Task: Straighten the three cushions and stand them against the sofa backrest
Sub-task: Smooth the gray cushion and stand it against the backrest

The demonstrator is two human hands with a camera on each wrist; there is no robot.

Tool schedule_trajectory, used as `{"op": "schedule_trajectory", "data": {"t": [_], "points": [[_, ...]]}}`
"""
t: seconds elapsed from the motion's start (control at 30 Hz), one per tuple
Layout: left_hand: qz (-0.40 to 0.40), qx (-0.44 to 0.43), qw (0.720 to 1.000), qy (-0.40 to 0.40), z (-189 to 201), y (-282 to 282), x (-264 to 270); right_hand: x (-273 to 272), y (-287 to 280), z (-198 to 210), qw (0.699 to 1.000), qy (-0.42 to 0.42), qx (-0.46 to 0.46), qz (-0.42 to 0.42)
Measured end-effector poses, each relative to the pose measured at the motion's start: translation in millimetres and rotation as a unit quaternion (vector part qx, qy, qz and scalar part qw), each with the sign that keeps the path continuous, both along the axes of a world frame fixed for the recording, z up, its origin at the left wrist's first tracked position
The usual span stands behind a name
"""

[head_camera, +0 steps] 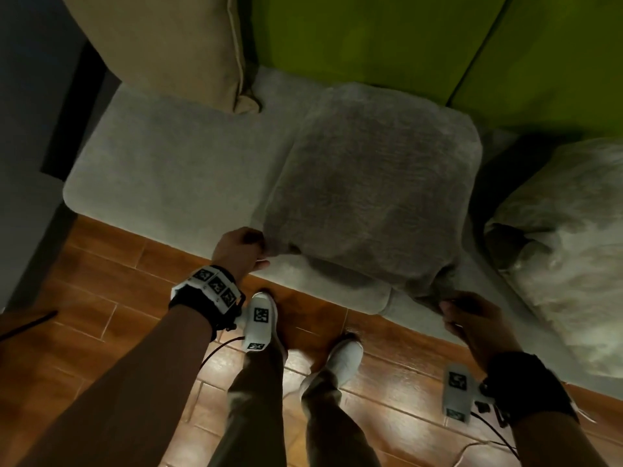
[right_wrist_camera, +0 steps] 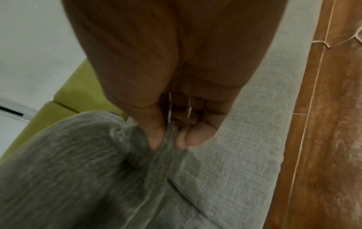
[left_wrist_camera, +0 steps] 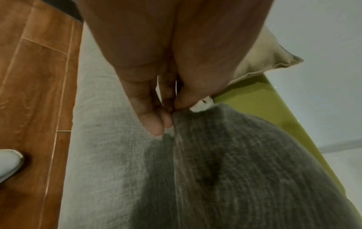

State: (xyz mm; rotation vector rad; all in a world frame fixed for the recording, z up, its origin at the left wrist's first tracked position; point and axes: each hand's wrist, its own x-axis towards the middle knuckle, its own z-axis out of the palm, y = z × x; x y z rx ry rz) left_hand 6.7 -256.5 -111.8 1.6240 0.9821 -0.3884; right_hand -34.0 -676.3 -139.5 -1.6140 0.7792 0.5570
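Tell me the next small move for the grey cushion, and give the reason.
Probably lift its near edge and tip it back against the green backrest. The grey cushion lies flat on the seat, the left hand and right hand each pinch a near corner, and the tan cushion already stands there.

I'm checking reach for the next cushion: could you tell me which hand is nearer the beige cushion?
Left. The left hand pinches the grey cushion's near-left corner, below the beige cushion; the right hand pinches its near-right corner, farther off.
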Motion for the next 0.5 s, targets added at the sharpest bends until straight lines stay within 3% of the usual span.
{"op": "schedule_trajectory", "data": {"t": [0.1, 0.2, 0.27, 0.33, 0.43, 0.5], "points": [[0.107, 0.008, 0.994, 0.002, -5, 1, -1, 1, -12, -9, 0.995, 0.023, -0.039, -0.090], [0.135, 0.005, 0.991, 0.004, -10, -3, -1, -6, -20, -13, 0.989, 0.029, -0.073, -0.125], [0.091, 0.039, 0.994, -0.033, -5, -5, 2, -8, -20, -13, 0.992, 0.020, -0.039, -0.119], [-0.002, 0.089, 0.995, -0.055, 0, -3, 4, -8, -15, -3, 0.995, 0.017, 0.008, -0.100], [-0.094, 0.044, 0.995, -0.013, 7, -6, 8, -5, -7, 3, 0.995, 0.026, 0.070, -0.060], [-0.149, 0.058, 0.987, 0.023, 3, -6, 11, 0, 2, 2, 0.999, 0.017, 0.037, -0.009]]}}
